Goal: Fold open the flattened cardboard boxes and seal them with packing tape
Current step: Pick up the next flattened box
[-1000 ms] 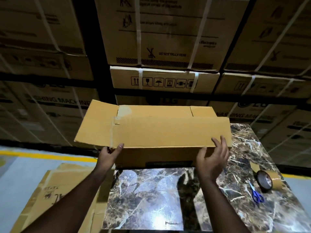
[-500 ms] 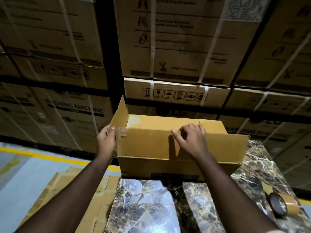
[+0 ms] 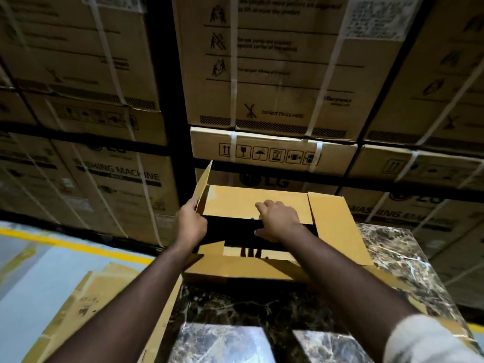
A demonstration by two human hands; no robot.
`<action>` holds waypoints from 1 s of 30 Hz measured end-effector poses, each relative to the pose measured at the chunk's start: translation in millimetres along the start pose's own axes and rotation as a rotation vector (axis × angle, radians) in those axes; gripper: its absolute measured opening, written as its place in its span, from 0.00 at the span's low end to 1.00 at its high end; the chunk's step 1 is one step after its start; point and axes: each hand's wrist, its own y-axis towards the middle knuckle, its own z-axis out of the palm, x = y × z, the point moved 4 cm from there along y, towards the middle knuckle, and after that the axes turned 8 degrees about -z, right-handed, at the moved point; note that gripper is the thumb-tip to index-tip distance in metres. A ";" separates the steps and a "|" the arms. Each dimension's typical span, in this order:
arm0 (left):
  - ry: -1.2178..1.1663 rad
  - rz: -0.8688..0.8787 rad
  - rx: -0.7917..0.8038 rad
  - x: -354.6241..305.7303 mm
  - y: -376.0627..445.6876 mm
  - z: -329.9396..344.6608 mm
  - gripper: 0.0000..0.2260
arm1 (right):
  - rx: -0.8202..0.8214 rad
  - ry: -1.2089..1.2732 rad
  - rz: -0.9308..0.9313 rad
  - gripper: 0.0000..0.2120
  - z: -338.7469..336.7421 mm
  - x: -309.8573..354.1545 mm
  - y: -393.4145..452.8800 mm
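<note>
A brown cardboard box (image 3: 337, 231) stands on the dark marble table (image 3: 387, 260) with its top open and its dark inside showing. My left hand (image 3: 190, 224) grips the upright left end flap (image 3: 203, 191) at its lower edge. My right hand (image 3: 279, 220) reaches over the opening, its fingers curled over the edge of the far long flap (image 3: 235, 203). The right end flap lies folded outward. The near long flap (image 3: 235, 268) hangs toward me, under my forearms. No tape roll is in view.
Flattened cardboard boxes (image 3: 99, 305) lie on the grey floor left of the table. A yellow floor line (image 3: 52, 241) runs behind them. Stacked strapped washing machine cartons (image 3: 275, 74) fill the racks right behind the table.
The near long flap has swung from across the top down toward me, so the box now stands open. My right hand moved onto the far flap. The view tilted up; the tape roll left it.
</note>
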 end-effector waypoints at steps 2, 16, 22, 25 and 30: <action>0.063 0.034 0.024 3.0 -4.0 3.9 0.29 | 0.065 -0.103 0.003 0.44 7.4 -10.1 19.6; 0.223 0.071 -0.083 -5.9 -18.0 -0.8 0.33 | -0.101 -0.061 -0.185 0.15 31.4 -72.7 70.6; 0.350 0.146 -0.085 -12.9 -20.2 -21.7 0.36 | -0.419 -0.004 0.012 0.22 -20.4 -135.3 92.0; 0.347 0.144 -0.040 -15.8 -21.9 -19.0 0.37 | -0.517 0.067 0.221 0.23 -18.7 -146.6 103.1; 0.341 0.151 -0.011 -18.4 -17.3 -10.5 0.36 | -0.492 0.089 0.369 0.24 -6.1 -133.3 122.7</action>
